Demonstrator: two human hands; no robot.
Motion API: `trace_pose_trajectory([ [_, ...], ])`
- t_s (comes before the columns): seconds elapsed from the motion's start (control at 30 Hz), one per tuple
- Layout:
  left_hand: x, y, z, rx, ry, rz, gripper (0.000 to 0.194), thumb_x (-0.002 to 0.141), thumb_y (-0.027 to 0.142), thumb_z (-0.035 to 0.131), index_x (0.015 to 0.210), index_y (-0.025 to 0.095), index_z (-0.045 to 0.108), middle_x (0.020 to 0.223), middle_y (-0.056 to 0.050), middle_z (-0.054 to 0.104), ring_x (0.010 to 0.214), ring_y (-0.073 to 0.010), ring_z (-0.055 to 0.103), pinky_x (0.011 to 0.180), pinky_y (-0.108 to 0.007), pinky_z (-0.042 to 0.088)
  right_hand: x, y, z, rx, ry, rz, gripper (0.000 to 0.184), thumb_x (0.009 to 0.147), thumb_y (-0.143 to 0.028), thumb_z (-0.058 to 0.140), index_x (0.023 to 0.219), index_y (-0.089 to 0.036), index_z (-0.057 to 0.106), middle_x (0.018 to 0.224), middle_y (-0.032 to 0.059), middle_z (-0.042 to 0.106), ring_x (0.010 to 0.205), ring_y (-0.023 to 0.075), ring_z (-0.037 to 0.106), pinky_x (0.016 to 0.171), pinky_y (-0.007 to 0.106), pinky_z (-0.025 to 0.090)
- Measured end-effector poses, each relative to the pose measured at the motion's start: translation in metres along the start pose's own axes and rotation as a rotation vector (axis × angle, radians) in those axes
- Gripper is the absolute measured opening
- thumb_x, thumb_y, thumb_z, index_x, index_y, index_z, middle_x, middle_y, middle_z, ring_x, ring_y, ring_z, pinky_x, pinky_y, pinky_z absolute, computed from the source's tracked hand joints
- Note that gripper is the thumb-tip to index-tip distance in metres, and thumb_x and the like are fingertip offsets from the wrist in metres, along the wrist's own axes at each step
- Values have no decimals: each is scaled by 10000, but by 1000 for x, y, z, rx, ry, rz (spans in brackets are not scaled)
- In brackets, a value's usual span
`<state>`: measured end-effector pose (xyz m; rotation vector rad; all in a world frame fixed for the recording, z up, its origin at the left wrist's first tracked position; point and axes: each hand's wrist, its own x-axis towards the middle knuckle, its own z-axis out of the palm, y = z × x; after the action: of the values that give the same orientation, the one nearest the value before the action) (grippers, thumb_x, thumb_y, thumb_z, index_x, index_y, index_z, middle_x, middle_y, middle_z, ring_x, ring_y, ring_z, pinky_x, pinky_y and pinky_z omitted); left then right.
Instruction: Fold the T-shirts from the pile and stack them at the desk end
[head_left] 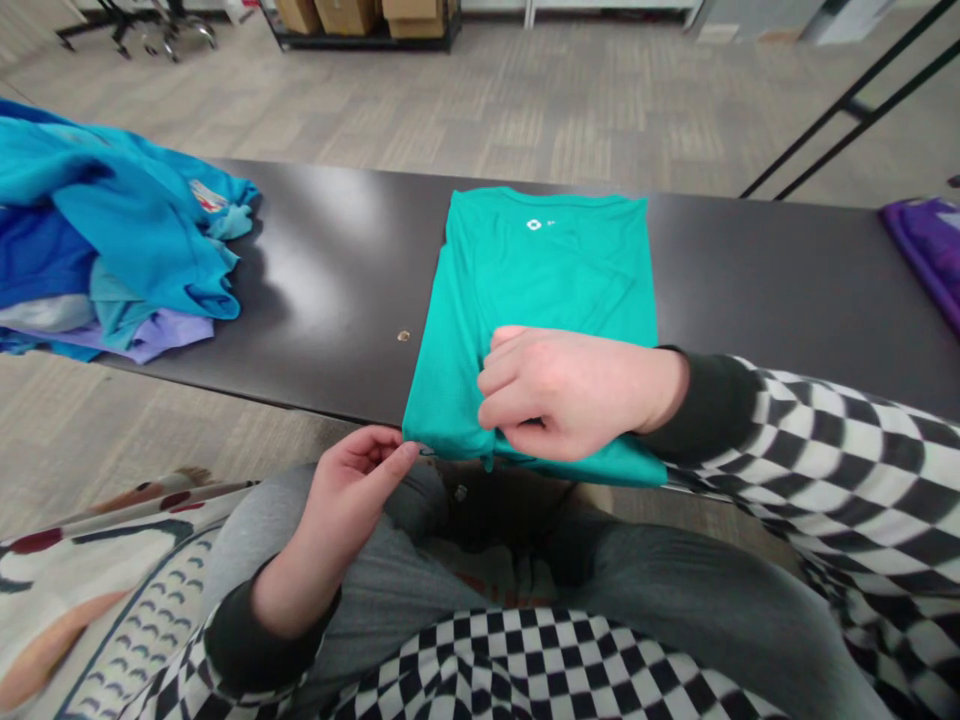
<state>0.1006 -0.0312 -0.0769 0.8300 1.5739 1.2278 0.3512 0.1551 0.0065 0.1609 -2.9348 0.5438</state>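
A green T-shirt (555, 270) lies partly folded on the dark table, its collar toward the far edge and a small white print below it. At its near left corner, my left hand (352, 500) pinches the cloth between thumb and fingers. My right hand (562, 390) rests over the shirt's lower middle, its fingers curled closed on the fabric beside a lengthwise fold; the fingertips are partly hidden. The shirt's bottom edge hangs slightly over the table's near edge.
A heap of blue, teal and lilac garments (142, 240) covers the left end of the table (330, 250). Purple clothing (926, 250) sits at the right end. Beyond are a black metal frame (855, 108) and a rack with cardboard boxes (349, 15).
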Motion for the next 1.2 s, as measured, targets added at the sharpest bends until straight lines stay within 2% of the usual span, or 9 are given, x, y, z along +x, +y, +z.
trace_pose_trajectory([
  [0.17,-1,-1,-3,-87,16,15,308,802,435,1001,880,202,814,750,-12,715,650,-127,591,609,-217,482,-1,-3,0,20,25,-12,244,1019,-160,578,791,-235,622,800,24,653,760,201,558,847,383,376],
  [0.33,0,3,-6,47,29,83,255,845,417,924,844,198,794,710,-8,695,634,-139,596,594,-231,481,-6,4,-6,37,116,15,201,1059,-214,570,946,-228,736,835,29,719,804,201,638,873,373,436],
  [0.43,0,8,-10,218,81,168,230,895,422,846,839,206,794,689,-8,696,619,-153,611,576,-244,485,-27,25,-17,-98,327,218,247,1104,-278,538,1074,-236,779,901,28,762,872,216,687,944,406,466],
  [0.53,-2,8,-14,360,126,266,194,938,404,791,900,217,824,719,-14,731,644,-176,666,585,-259,520,-60,53,-28,-310,439,552,322,1134,-381,530,1206,-217,798,1068,87,801,1025,280,717,985,457,479],
  [0.67,-4,0,-15,477,59,370,187,1002,386,748,974,238,858,800,-19,790,696,-189,733,642,-272,579,-96,76,-34,-471,368,958,491,1138,-580,516,1234,-198,809,1234,182,794,1163,389,688,988,512,490],
  [0.8,-4,-7,-11,513,18,408,193,1026,389,739,999,244,864,814,-20,808,711,-197,764,659,-275,605,-104,80,-34,-520,269,1160,630,1148,-682,425,1106,-202,831,1096,187,799,1135,423,685,998,545,459],
  [0.9,-3,-8,-8,510,16,413,203,1023,398,743,989,237,862,805,-26,811,724,-208,781,648,-277,612,-103,81,-33,-525,180,1202,678,1147,-706,403,1016,-196,831,1005,178,793,1088,415,695,1001,557,442],
  [1.03,-3,-8,-6,499,21,418,215,1014,407,748,964,227,855,802,-35,816,740,-218,796,644,-275,619,-104,85,-33,-469,97,1169,606,1140,-658,455,980,-203,822,1005,157,810,1044,374,704,990,525,449],
  [1.2,-3,-9,-5,497,37,419,237,1019,419,740,972,221,862,802,-47,819,737,-225,798,619,-276,613,-113,91,-40,-431,119,1143,520,1152,-576,467,977,-206,788,1037,141,814,1018,343,713,966,488,457],
])
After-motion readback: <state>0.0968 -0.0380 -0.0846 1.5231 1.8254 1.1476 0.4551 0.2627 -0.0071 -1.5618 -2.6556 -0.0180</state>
